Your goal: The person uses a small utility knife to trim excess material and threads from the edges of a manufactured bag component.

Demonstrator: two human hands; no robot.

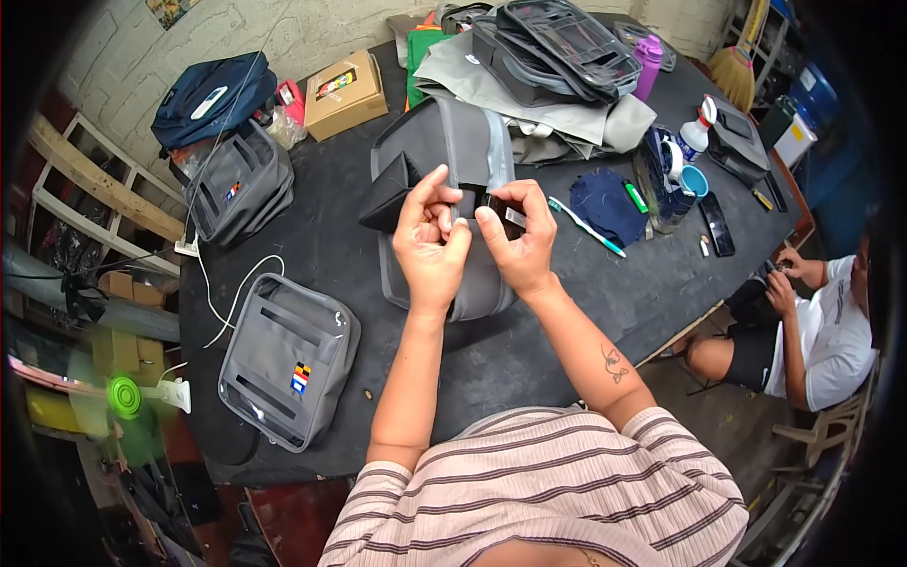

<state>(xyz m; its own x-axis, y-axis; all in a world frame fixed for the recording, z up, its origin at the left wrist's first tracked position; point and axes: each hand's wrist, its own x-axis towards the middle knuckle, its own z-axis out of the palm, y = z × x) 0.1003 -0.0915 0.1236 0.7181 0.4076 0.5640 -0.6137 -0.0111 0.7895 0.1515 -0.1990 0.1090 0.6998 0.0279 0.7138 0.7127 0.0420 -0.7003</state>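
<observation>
A grey fabric bag (477,156) with a pale zipper strip lies in the middle of the black table, a dark flap standing out at its left. Both hands work over it, close together. My left hand (430,255) is closed, thumb and fingers pinched at a narrow grey edge; exactly what they grip is hidden. With bent fingers, my right hand (521,241) holds a small dark thing beside a little white tag (515,216); its kind does not show. Left of my left forearm rests a finished-looking grey pouch (288,364) with mesh slots and a coloured flag patch.
Stacked grey bags (567,47) and fabric sheets lie at the back, beside a purple bottle (648,66). A toothbrush (588,227), phone (717,225) and spray bottle (697,128) sit at right. A cardboard box (345,94) stands back left. Another person (822,331) sits at right.
</observation>
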